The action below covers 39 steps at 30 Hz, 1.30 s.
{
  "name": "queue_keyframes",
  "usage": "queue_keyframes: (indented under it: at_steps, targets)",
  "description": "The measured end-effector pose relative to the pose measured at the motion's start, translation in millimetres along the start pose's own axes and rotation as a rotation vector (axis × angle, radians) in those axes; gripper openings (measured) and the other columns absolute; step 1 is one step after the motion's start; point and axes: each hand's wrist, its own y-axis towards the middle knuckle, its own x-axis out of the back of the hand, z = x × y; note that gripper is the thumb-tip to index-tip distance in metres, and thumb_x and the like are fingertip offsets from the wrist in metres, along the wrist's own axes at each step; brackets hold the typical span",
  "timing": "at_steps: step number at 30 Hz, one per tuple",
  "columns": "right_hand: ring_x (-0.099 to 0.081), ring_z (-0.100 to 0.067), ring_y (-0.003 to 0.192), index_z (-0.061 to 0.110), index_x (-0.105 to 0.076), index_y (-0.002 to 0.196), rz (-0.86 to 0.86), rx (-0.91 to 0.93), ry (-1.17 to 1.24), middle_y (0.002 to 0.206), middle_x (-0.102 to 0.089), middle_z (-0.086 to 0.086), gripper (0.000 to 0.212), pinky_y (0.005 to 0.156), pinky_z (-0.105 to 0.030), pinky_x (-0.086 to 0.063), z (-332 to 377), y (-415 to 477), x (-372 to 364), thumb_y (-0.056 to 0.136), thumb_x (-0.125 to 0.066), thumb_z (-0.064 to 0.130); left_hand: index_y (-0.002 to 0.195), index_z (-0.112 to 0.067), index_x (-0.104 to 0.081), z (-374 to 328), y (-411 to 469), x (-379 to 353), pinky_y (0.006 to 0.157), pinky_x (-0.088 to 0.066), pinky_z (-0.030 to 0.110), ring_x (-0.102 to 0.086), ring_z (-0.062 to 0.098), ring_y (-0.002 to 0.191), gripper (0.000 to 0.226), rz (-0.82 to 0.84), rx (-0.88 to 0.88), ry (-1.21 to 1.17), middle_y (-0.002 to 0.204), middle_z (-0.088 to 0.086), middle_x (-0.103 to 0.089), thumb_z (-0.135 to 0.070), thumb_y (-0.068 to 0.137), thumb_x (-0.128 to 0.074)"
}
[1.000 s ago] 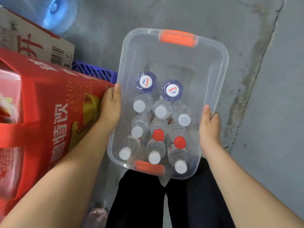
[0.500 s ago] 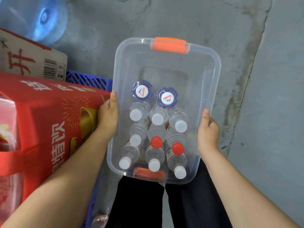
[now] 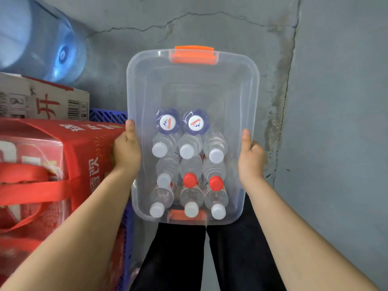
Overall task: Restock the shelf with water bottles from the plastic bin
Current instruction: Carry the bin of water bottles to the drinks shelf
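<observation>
Head view: the left hand grips the left long rim of the clear plastic bin, thumb over the edge; the right hand grips the right rim likewise; water bottles stand upright, packed toward the bin's near edge; a red carton sits just left.

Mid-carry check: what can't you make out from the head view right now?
Shelf: not in the head view.
Fingers of the left hand and right hand: mostly hidden below the rim of the plastic bin.
Labels of the water bottles: covered by neighbouring bottles, too small to read.
Blue crate: mostly behind the red carton.
Large jug: cut off by the top-left edge.
</observation>
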Motion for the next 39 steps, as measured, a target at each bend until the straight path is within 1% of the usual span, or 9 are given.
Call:
queue_keyframes:
  at_steps: [6, 9, 11, 16, 20, 26, 33, 36, 39]
  targets:
    - [-0.043, -0.029, 0.066, 0.0, -0.046, 0.067, -0.038, 0.014, -0.009, 0.057, -0.042, -0.004, 0.059, 0.059, -0.033, -0.026, 38, -36, 67, 0.097, -0.033, 0.049, 0.077, -0.004, -0.051, -69, -45, 39, 0.077, -0.033, 0.032, -0.048, 0.027, 0.087, 0.06, 0.04, -0.015, 0.08, 0.079, 0.011, -0.053, -0.053, 0.097, -0.022]
    - [-0.043, -0.028, 0.07, 0.0, -0.05, 0.073, -0.063, 0.013, -0.013, 0.066, -0.048, -0.009, 0.057, 0.061, -0.032, -0.025, 57, -59, 113, 0.098, -0.032, 0.048, 0.093, -0.001, -0.058, -107, -82, 61, 0.086, -0.036, 0.035, -0.051, 0.031, 0.095, 0.063, 0.055, -0.062, 0.112, 0.097, 0.019, -0.056, -0.053, 0.097, -0.023]
    - [-0.043, -0.028, 0.072, 0.0, -0.052, 0.074, -0.086, 0.007, 0.006, 0.072, -0.05, -0.012, 0.058, 0.063, -0.032, -0.027, 67, -73, 146, 0.098, -0.032, 0.049, 0.099, 0.0, -0.06, -139, -112, 74, 0.09, -0.037, 0.036, -0.048, 0.028, 0.092, 0.063, 0.079, -0.098, 0.132, 0.097, 0.017, -0.053, -0.051, 0.098, -0.022]
    - [-0.043, -0.026, 0.073, 0.005, -0.047, 0.065, -0.115, -0.048, 0.072, 0.074, -0.05, -0.011, 0.058, 0.064, -0.03, -0.027, 84, -104, 241, 0.098, -0.031, 0.05, 0.078, -0.004, -0.05, -211, -196, 97, 0.08, -0.035, 0.034, -0.045, 0.026, 0.086, 0.059, 0.168, -0.181, 0.204, 0.091, 0.015, -0.051, -0.052, 0.098, -0.021]
    - [-0.046, -0.028, 0.072, 0.011, -0.039, 0.057, -0.138, -0.106, 0.141, 0.068, -0.05, -0.008, 0.058, 0.065, -0.031, -0.031, 89, -112, 321, 0.097, -0.032, 0.053, 0.062, -0.009, -0.042, -267, -262, 94, 0.073, -0.029, 0.03, -0.042, 0.026, 0.083, 0.059, 0.226, -0.215, 0.273, 0.066, 0.004, -0.042, -0.05, 0.099, -0.019]
    - [-0.05, -0.03, 0.072, 0.011, -0.039, 0.058, -0.168, -0.147, 0.221, 0.061, -0.046, -0.003, 0.06, 0.064, -0.032, -0.035, 82, -107, 437, 0.095, -0.03, 0.057, 0.064, -0.009, -0.044, -340, -353, 58, 0.071, -0.033, 0.033, -0.045, 0.029, 0.081, 0.061, 0.297, -0.275, 0.303, 0.067, 0.006, -0.045, -0.054, 0.097, -0.019]
    - [-0.049, -0.028, 0.075, 0.011, -0.039, 0.057, -0.281, -0.231, 0.299, 0.071, -0.052, -0.01, 0.059, 0.068, -0.031, -0.035, 63, -73, 555, 0.096, -0.031, 0.054, 0.106, 0.007, -0.059, -429, -426, -25, 0.076, -0.037, 0.037, -0.051, 0.036, 0.088, 0.074, 0.361, -0.458, 0.441, 0.095, 0.024, -0.055, -0.052, 0.098, -0.016]
    - [-0.051, -0.031, 0.081, 0.003, -0.05, 0.068, -0.353, -0.286, 0.339, 0.083, -0.055, -0.016, 0.06, 0.07, -0.031, -0.034, 56, -55, 598, 0.097, -0.033, 0.053, 0.108, 0.008, -0.06, -471, -453, -65, 0.082, -0.039, 0.039, -0.055, 0.04, 0.1, 0.075, 0.409, -0.533, 0.522, 0.109, 0.029, -0.059, -0.051, 0.098, -0.014]
    - [-0.057, -0.036, 0.091, -0.005, -0.061, 0.083, -0.431, -0.321, 0.356, 0.087, -0.059, -0.02, 0.064, 0.071, -0.033, -0.035, 50, -35, 639, 0.097, -0.033, 0.051, 0.103, 0.007, -0.06, -512, -477, -109, 0.078, -0.038, 0.036, -0.055, 0.038, 0.098, 0.073, 0.47, -0.585, 0.548, 0.1, 0.027, -0.058, -0.051, 0.098, -0.015]
